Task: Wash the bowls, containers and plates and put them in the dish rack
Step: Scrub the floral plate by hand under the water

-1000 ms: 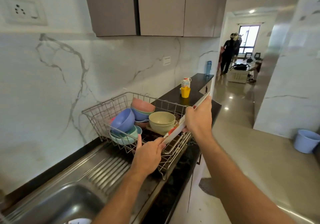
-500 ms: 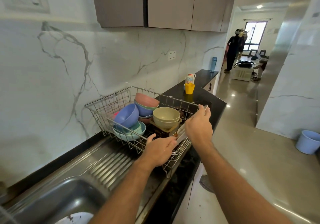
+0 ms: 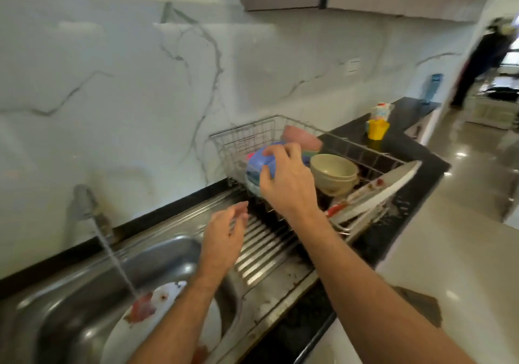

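Marble-backed desk at mid-frame carries the dish rack, stocked with bowls; right hand grasps the blue bowl there, left hand released. Stained plate waits, lower left.

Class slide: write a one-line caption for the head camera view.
Right hand grips a blue bowl in the dish rack; left hand hovers open above the drainboard.

Counted items: one wire dish rack; one blue bowl; one pink bowl; one stack of beige bowls; two white plates, one in the rack, one in the sink; two hands, the left and the right.
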